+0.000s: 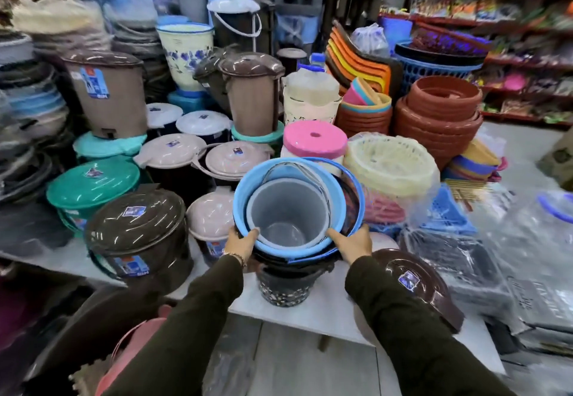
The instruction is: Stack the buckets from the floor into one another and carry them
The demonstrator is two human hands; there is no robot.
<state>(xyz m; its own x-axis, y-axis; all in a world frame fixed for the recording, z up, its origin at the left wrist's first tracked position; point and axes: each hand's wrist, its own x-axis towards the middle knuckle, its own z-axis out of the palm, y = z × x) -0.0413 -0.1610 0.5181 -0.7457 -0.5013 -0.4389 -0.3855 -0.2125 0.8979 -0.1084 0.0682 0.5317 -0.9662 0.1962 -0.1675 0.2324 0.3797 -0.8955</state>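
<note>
A nested stack of buckets is in front of me: a grey bucket (286, 209) sits inside a light blue bucket (245, 187), which sits in dark outer buckets with a blue rim (356, 197). A dark speckled bucket (285, 287) shows underneath, over a pale low platform (310, 315). My left hand (242, 245) grips the stack's near left rim, thumb over the edge. My right hand (352, 245) grips the near right rim. Whether the stack rests on the platform or hangs in my hands I cannot tell.
Lidded bins crowd the left: a brown one (139, 237), a teal one (93, 187), beige ones (214, 222). A brown lid (415, 284) lies by my right arm. Cream baskets (393, 169), terracotta pots (440, 116) and plastic-wrapped goods (511, 256) stand to the right. Shelves line the back.
</note>
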